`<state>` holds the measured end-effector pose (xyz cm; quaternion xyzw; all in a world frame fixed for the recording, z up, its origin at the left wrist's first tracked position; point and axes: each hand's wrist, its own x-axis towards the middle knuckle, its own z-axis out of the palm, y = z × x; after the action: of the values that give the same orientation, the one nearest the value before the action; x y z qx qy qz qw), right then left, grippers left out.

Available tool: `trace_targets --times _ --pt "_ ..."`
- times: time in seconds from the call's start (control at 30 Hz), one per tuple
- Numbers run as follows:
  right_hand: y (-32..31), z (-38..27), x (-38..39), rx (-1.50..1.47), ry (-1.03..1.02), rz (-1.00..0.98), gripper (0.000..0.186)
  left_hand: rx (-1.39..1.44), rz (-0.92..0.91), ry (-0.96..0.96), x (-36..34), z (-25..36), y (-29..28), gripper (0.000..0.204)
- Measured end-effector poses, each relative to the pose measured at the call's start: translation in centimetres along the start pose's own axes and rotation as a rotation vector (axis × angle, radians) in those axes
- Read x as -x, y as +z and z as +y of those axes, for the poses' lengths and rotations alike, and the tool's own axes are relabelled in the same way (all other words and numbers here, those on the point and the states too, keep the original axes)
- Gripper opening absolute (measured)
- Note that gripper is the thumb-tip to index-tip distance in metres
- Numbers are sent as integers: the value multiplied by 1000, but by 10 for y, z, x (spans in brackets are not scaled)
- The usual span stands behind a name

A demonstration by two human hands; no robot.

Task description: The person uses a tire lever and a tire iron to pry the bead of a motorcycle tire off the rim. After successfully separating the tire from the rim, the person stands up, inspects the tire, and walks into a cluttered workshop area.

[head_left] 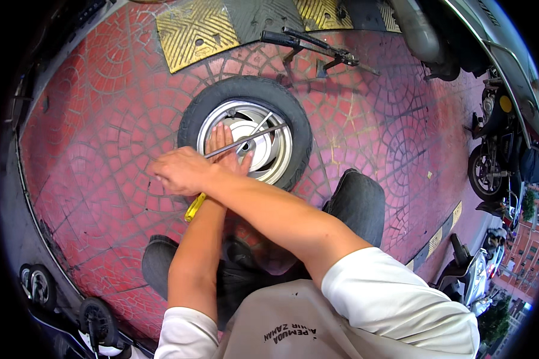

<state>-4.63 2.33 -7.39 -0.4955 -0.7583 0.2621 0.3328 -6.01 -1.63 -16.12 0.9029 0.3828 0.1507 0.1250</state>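
A wheel lies flat in front of me, its black tyre around a silver rim. My left hand rests palm down over the wheel's hub, its fingers stretched out. Crossing above the left wrist, my right hand is closed around a long metal tyre lever. This bar slants across the wheel, its far end meeting the rim's right side by the tyre. A small yellow object shows beside my left forearm, below the right hand; I cannot tell its kind or what holds it.
Beyond the wheel, a black metal stand sits on the red paving. A yellow ramp block lies at the far edge. Parked motorcycles line the right, and small wheels show at lower left. My knees flank the near side.
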Motion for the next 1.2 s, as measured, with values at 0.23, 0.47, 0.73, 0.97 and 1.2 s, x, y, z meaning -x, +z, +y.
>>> trace_targets --times 0.23,0.47,0.73,0.97,1.2 --pt "-49 6 37 124 -41 198 44 -271 -244 -185 61 -21 -47 55" --pt "-71 -59 47 224 319 66 41 20 -449 -487 51 -115 -128 34" --pt "-18 -27 83 116 317 54 36 603 -361 -854 19 -226 -278 42" --pt "9 26 85 -481 741 350 38 1083 112 -750 22 -57 -123 27" --pt "-1 54 120 -1198 731 533 47 455 277 -558 39 5 -30 40"
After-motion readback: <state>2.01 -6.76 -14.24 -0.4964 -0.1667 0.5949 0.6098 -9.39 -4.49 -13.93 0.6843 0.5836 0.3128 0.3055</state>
